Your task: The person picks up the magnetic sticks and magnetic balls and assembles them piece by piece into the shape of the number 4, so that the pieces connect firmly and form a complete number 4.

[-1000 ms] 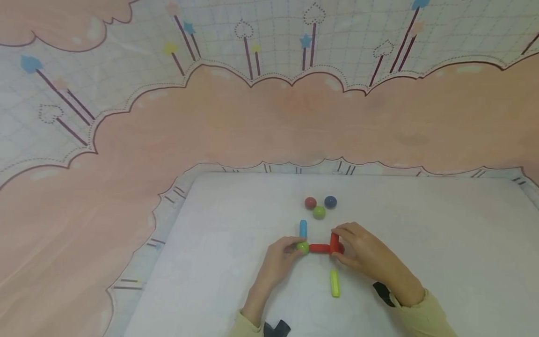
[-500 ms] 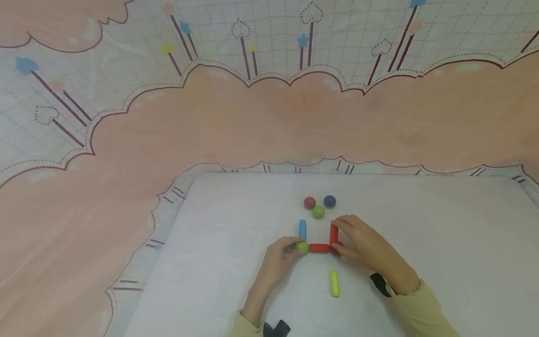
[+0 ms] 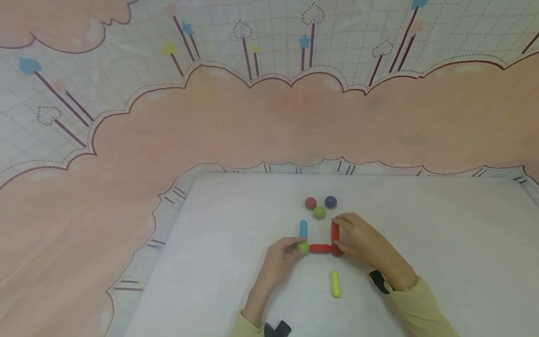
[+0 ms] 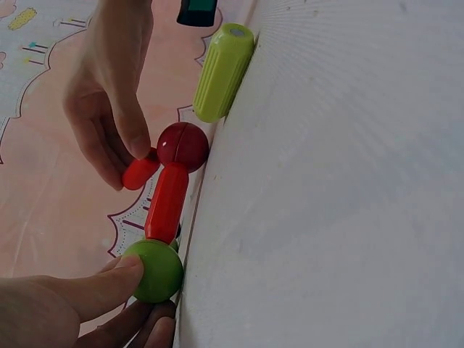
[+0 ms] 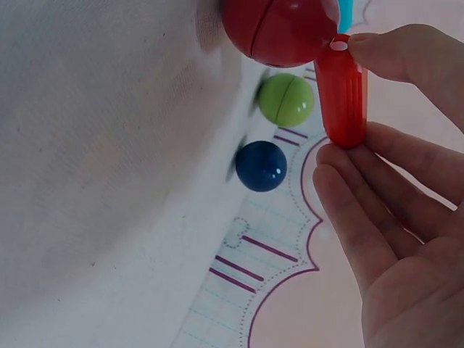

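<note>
My left hand (image 3: pixel 279 260) pinches a green ball (image 4: pixel 158 271) between thumb and fingers. From that ball a blue rod (image 3: pixel 303 228) points away toward the back, and a red rod (image 4: pixel 167 203) runs right to a dark red ball (image 4: pixel 183 147). With thumb and fingertips, my right hand (image 3: pixel 365 241) holds a second red rod (image 5: pixel 344 94) by its ends. One end of it meets the dark red ball, and it stands about parallel to the blue rod. A yellow-green rod (image 3: pixel 335 284) lies loose in front of the dark red ball.
Behind the joined pieces sit a loose red ball (image 3: pixel 310 202), a blue ball (image 3: pixel 330 202) and another green ball (image 3: pixel 319 212). All rest on a white tabletop (image 3: pixel 210 262). A patterned peach cloth (image 3: pixel 294 126) lies beyond the table's back and left edges.
My right hand has shifted slightly back with the second red rod, which was in front of the dark red ball's left side and now extends behind it. The left hand stays put.
</note>
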Demonstrator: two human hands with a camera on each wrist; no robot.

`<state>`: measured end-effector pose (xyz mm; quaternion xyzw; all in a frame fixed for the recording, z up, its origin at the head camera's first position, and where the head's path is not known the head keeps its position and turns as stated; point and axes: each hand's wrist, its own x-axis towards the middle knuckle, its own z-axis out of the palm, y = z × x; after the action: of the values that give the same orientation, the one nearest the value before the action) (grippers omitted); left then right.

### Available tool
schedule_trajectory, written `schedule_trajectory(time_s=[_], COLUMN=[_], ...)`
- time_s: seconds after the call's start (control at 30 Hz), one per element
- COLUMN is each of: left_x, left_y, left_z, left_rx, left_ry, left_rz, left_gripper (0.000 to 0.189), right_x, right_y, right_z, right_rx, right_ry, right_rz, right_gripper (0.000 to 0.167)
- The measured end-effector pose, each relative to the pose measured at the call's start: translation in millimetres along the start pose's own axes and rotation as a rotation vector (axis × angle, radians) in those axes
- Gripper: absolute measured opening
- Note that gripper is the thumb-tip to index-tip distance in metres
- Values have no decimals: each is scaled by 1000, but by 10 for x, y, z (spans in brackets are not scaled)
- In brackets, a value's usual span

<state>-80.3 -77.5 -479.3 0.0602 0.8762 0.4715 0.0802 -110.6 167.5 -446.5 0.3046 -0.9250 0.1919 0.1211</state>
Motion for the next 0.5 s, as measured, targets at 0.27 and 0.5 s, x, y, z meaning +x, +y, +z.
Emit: schedule_trajectory(time_s=[0.27, 0.5], left_x=[-14, -17], left_y=[6, 15], left_z=[-12, -20], left_rx=[-9, -21], left_ry=[2, -3], left_rz=[1, 2], left_gripper=[31, 31], right_x=[5, 9], right_y=[12, 36], right_z=[17, 36], right_rx=[-2, -4], right_ry=[-33, -43], right_rz=[31, 36], right_gripper=[55, 54])
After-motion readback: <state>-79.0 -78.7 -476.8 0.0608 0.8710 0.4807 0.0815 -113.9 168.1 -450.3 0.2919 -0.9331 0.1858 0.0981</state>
